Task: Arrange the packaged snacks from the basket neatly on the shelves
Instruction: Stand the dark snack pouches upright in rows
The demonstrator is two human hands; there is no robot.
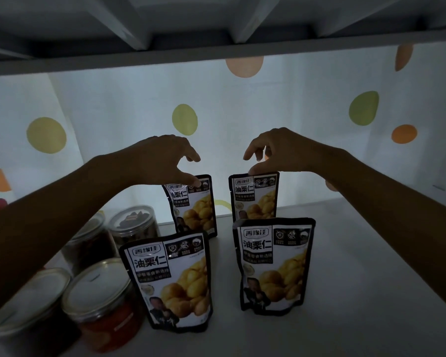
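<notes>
Several dark-edged chestnut snack pouches stand upright on the white shelf [358, 279], in two rows of two. My left hand [162, 155] hovers over the back-left pouch [196, 212], its thumb touching the pouch's top and its fingers lifted apart above. My right hand [281, 150] is over the back-right pouch [255, 199]; the thumb touches the top edge and the fingers are spread clear of it. The front-left pouch [170, 282] and the front-right pouch [273, 264] stand free, nearer to me. No basket is in view.
Clear lidded jars stand on the shelf's left side, a red-filled one [101, 295] at the front and a dark-filled one [134, 225] behind. The upper shelf's edge [216, 51] runs overhead. A white dotted curtain [294, 104] hangs behind the shelf.
</notes>
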